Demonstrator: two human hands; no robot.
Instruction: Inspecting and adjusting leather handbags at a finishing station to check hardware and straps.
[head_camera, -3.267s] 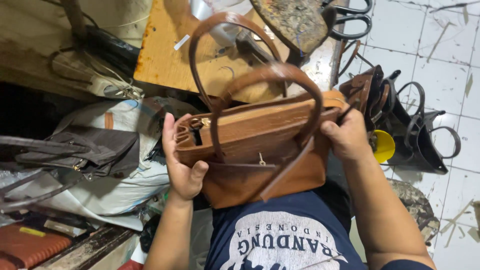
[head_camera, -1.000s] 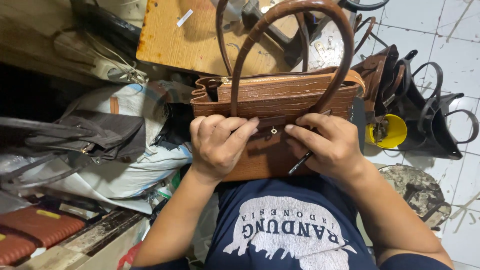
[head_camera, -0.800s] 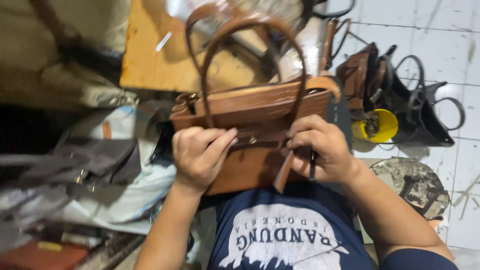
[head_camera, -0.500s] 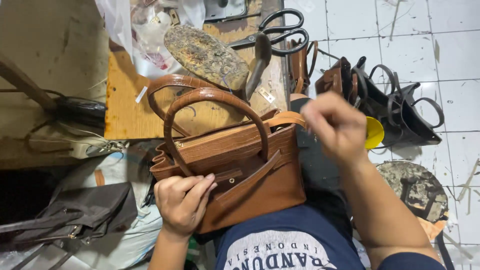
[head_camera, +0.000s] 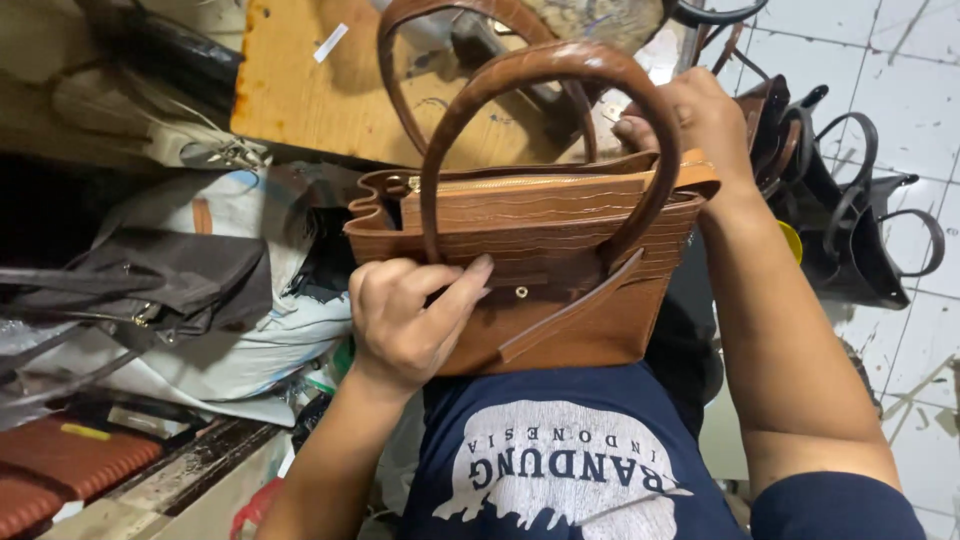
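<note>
navy short-sleeved T-shirt (head_camera: 560, 470); white chest print, bare forearms

Even indoor light, bright on white tiles upper right; left side shadowed, edges slightly soft.
</note>
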